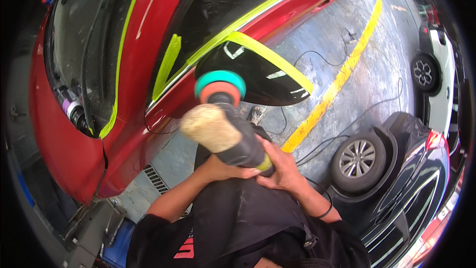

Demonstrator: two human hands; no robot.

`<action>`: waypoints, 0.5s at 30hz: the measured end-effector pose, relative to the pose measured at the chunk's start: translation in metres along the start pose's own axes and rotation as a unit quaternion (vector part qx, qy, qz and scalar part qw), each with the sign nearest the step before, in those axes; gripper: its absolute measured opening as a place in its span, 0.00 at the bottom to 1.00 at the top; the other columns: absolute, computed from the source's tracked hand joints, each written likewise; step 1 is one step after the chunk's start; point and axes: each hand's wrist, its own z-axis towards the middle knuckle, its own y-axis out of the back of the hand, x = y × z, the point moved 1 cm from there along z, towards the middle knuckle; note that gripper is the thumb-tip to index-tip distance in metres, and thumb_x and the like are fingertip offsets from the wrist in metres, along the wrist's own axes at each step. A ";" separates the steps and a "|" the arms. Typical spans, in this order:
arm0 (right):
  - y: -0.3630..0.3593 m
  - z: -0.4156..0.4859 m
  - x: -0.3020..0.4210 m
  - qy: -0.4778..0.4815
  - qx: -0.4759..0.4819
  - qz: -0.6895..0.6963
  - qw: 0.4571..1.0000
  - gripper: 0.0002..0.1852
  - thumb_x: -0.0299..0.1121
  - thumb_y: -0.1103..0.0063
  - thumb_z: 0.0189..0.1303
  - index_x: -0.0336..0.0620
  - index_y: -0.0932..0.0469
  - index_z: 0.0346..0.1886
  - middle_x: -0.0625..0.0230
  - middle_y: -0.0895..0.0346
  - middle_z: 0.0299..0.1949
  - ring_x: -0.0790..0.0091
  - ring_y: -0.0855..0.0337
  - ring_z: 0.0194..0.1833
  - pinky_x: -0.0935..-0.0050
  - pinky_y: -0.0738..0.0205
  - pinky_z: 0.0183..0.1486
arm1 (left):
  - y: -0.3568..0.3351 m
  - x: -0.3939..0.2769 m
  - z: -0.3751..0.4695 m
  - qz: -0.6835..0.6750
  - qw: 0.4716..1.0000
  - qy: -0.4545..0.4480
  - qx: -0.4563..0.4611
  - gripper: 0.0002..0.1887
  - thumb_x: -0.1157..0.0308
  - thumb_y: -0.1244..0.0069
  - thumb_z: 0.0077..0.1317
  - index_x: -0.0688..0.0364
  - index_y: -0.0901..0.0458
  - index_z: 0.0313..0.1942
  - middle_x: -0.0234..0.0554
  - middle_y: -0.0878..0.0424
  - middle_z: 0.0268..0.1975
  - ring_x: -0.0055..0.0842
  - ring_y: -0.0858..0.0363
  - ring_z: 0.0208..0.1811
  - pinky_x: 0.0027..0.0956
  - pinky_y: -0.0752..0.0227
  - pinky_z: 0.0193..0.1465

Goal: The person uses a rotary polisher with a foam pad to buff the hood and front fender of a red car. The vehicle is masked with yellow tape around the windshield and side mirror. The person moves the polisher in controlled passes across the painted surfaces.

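A rotary polisher (241, 145) with a tan textured cover on its head is held before my body. My left hand (219, 168) grips the body from the left side, its fingers hidden beneath. My right hand (282, 165) wraps around the rear, by a yellow-green band. At the front, a teal foam pad (222, 78) on an orange backing looks blurred. The pad overlaps the near edge of a glossy black side mirror housing (256, 78); whether they touch, I cannot tell. Yellow-green masking tape (273, 57) borders the mirror on the red car (134, 67).
A black-and-purple power tool (70, 106) lies at the windshield base. Black cords (327, 141) trail over the floor, near a painted yellow line (334, 82). A dark car (405, 178) stands close on the right, a white vehicle (440, 82) beyond. A drain grate (155, 178) lies at lower left.
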 end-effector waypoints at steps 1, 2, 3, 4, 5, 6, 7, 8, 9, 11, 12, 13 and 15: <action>-0.002 0.004 0.002 -0.006 0.018 -0.005 1.000 0.63 0.35 0.18 0.40 0.47 0.41 0.86 0.50 0.20 0.60 0.46 0.11 0.44 0.55 0.13 0.41 | 0.007 0.004 -0.001 -0.008 1.000 0.009 -0.001 0.40 0.67 0.22 0.57 0.59 0.24 0.69 0.38 0.18 0.63 0.27 0.18 0.63 0.37 0.23 0.68; -0.003 0.007 0.003 -0.012 0.036 -0.010 0.999 0.65 0.33 0.18 0.40 0.47 0.43 0.87 0.47 0.21 0.67 0.45 0.11 0.44 0.56 0.13 0.43 | 0.013 0.010 0.002 -0.019 0.999 -0.015 0.021 0.41 0.67 0.23 0.58 0.58 0.25 0.70 0.38 0.19 0.64 0.26 0.20 0.64 0.36 0.25 0.70; -0.004 0.008 0.004 -0.015 0.060 -0.015 0.998 0.66 0.31 0.19 0.39 0.47 0.45 0.88 0.44 0.22 0.73 0.45 0.12 0.44 0.56 0.13 0.44 | 0.014 0.012 0.000 -0.012 1.000 0.001 0.018 0.41 0.67 0.23 0.58 0.58 0.25 0.71 0.37 0.19 0.64 0.26 0.20 0.64 0.36 0.25 0.70; -0.004 0.006 0.002 -0.002 0.046 -0.017 0.999 0.65 0.31 0.19 0.40 0.48 0.45 0.88 0.46 0.22 0.73 0.47 0.13 0.41 0.57 0.15 0.40 | 0.012 0.015 -0.004 -0.006 1.000 0.017 0.015 0.41 0.68 0.23 0.58 0.58 0.25 0.71 0.37 0.19 0.64 0.26 0.20 0.64 0.36 0.25 0.70; -0.002 0.001 -0.002 -0.002 0.042 -0.017 0.999 0.65 0.32 0.18 0.40 0.48 0.45 0.88 0.45 0.22 0.73 0.47 0.13 0.41 0.57 0.15 0.40 | 0.011 0.017 -0.005 0.001 0.999 0.033 0.011 0.41 0.68 0.23 0.58 0.58 0.25 0.71 0.37 0.19 0.64 0.26 0.20 0.64 0.36 0.25 0.70; 0.000 -0.006 -0.006 0.002 0.040 -0.013 0.999 0.66 0.32 0.18 0.40 0.49 0.45 0.88 0.45 0.22 0.73 0.47 0.13 0.41 0.57 0.15 0.40 | 0.001 0.011 0.001 -0.007 1.000 0.000 0.021 0.41 0.67 0.23 0.58 0.58 0.25 0.70 0.38 0.20 0.64 0.26 0.20 0.65 0.37 0.25 0.70; 0.002 -0.013 -0.009 0.005 0.037 -0.007 0.999 0.66 0.32 0.17 0.39 0.49 0.44 0.88 0.45 0.22 0.73 0.47 0.13 0.41 0.57 0.15 0.40 | -0.003 0.017 0.003 0.009 0.999 -0.004 0.036 0.41 0.67 0.22 0.58 0.60 0.25 0.70 0.38 0.18 0.63 0.27 0.19 0.64 0.36 0.24 0.69; 0.009 -0.020 -0.010 -0.002 0.030 -0.007 1.000 0.67 0.33 0.16 0.39 0.50 0.46 0.88 0.43 0.22 0.73 0.45 0.11 0.43 0.55 0.13 0.42 | -0.009 0.030 0.004 0.003 0.999 0.002 0.038 0.42 0.66 0.21 0.57 0.60 0.25 0.70 0.39 0.18 0.63 0.27 0.18 0.63 0.36 0.23 0.68; 0.012 -0.029 -0.013 0.004 0.019 -0.007 1.000 0.67 0.32 0.16 0.39 0.50 0.46 0.88 0.43 0.22 0.73 0.45 0.11 0.44 0.55 0.13 0.42 | -0.015 0.039 0.005 0.000 0.999 0.007 0.041 0.42 0.66 0.20 0.57 0.61 0.25 0.69 0.39 0.17 0.62 0.27 0.17 0.62 0.36 0.22 0.68; 0.015 -0.040 -0.019 0.016 -0.001 -0.007 1.000 0.68 0.32 0.16 0.40 0.50 0.47 0.88 0.43 0.22 0.74 0.44 0.10 0.47 0.54 0.12 0.44 | -0.027 0.029 0.008 0.002 1.000 0.001 0.025 0.41 0.65 0.20 0.56 0.62 0.24 0.68 0.39 0.17 0.62 0.27 0.17 0.61 0.37 0.21 0.67; 0.016 -0.041 -0.016 0.011 -0.002 -0.012 1.000 0.68 0.32 0.17 0.41 0.50 0.49 0.89 0.42 0.23 0.74 0.43 0.10 0.49 0.54 0.12 0.45 | -0.027 0.033 0.010 -0.002 0.999 -0.001 0.035 0.41 0.65 0.20 0.56 0.61 0.24 0.68 0.39 0.17 0.62 0.28 0.17 0.62 0.37 0.22 0.67; 0.013 -0.038 -0.014 0.012 0.006 -0.012 1.000 0.68 0.32 0.16 0.40 0.50 0.49 0.89 0.42 0.23 0.74 0.44 0.10 0.48 0.55 0.12 0.44 | -0.024 0.034 0.010 -0.005 0.999 -0.004 0.045 0.41 0.64 0.20 0.56 0.61 0.23 0.68 0.39 0.17 0.62 0.28 0.18 0.63 0.37 0.22 0.67; 0.010 -0.026 -0.012 0.011 0.018 -0.013 1.000 0.69 0.31 0.16 0.39 0.49 0.49 0.89 0.42 0.24 0.75 0.44 0.10 0.47 0.56 0.12 0.44 | -0.010 0.028 0.003 0.027 0.999 0.006 0.025 0.41 0.63 0.20 0.57 0.61 0.23 0.67 0.39 0.17 0.62 0.28 0.19 0.63 0.37 0.23 0.68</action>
